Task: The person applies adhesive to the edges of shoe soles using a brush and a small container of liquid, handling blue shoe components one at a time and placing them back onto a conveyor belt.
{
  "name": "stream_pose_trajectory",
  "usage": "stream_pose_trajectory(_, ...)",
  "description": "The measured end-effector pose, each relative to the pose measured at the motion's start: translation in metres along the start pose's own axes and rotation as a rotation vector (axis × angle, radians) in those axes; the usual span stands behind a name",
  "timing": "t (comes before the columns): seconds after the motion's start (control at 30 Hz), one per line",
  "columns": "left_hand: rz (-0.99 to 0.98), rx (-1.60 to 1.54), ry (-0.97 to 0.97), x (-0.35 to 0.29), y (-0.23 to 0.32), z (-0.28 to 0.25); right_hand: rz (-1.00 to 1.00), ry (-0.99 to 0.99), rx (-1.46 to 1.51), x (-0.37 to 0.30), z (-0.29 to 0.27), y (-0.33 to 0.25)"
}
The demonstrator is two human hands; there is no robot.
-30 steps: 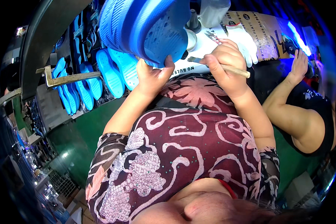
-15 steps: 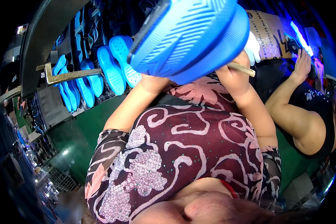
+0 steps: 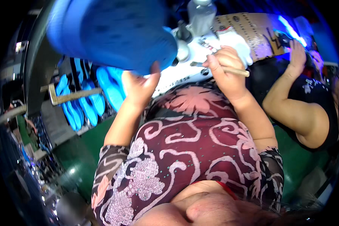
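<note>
My left hand [image 3: 141, 88] grips the near end of a blue clog-like shoe [image 3: 116, 35], thumb pressed on its surface. The shoe is raised at the upper left and blurred by motion. My right hand [image 3: 229, 75] is closed around a thin brush [image 3: 237, 71] with a wooden handle, its tip pointing left toward the shoe but apart from it. Beneath both hands lies a white printed sheet [image 3: 169, 81]. Beyond the brush stand a clear bottle [image 3: 201, 19] with a white cap and a small dark-topped bottle [image 3: 184, 32].
Several light-blue shoe soles [image 3: 90, 100] lie in rows at left, behind a wooden bar [image 3: 77, 97]. A metal post [image 3: 41, 64] rises beside them. White cloth [image 3: 237, 41] and cardboard [image 3: 254, 34] lie at the far right. A co-worker's arm [image 3: 286, 94] works near a bright light.
The shoe has swung left and turned, and my right hand has come off it with the brush. The white sheet and the bottles have come into view.
</note>
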State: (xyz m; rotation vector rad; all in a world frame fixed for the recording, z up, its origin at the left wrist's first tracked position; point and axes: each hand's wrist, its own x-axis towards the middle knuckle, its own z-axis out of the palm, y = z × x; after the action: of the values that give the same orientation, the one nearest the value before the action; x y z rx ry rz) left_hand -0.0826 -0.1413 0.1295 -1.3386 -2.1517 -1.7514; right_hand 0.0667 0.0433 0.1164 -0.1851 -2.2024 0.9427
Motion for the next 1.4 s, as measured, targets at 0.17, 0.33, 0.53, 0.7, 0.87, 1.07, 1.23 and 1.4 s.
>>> stream_pose_trajectory(0.17, -0.479, -0.544, -0.219, 0.026, 0.045, -0.040, 0.101, 0.153, 0.106, -0.017, -0.016, 0.022)
stream_pose_trajectory(0.33, -0.784, -0.691, -0.891, 0.077, 0.070, -0.022, 0.171, 0.232, 0.029, -0.027, -0.031, 0.021)
stream_pose_trajectory(0.53, -0.486, -0.890, -0.960, 0.231, 0.100, 0.130, 0.218, 0.345, 0.025, -0.039, -0.020, 0.020)
stream_pose_trajectory(0.7, -0.697, -1.441, -0.546, 0.320, 0.159, 0.230, 0.322, 0.259, -0.017, -0.054, -0.030, 0.025)
stream_pose_trajectory(0.87, -0.222, -1.203, -0.551, 0.221, 0.150, 0.195, 0.363, 0.379, 0.088, -0.057, -0.025, 0.027)
stream_pose_trajectory(1.07, -0.349, -0.387, -0.571, 0.092, -0.029, 0.032, 0.371, 0.278, 0.238, -0.051, -0.007, 0.032)
stream_pose_trajectory(1.23, -0.397, 0.479, -0.127, -0.035, -0.109, -0.121, 0.574, 0.178, 0.460, -0.053, 0.016, 0.038)
stream_pose_trajectory(1.4, -0.750, 0.846, -0.070, -0.109, -0.112, -0.166, 0.664, 0.069, 0.411, -0.036, 0.017, 0.025)
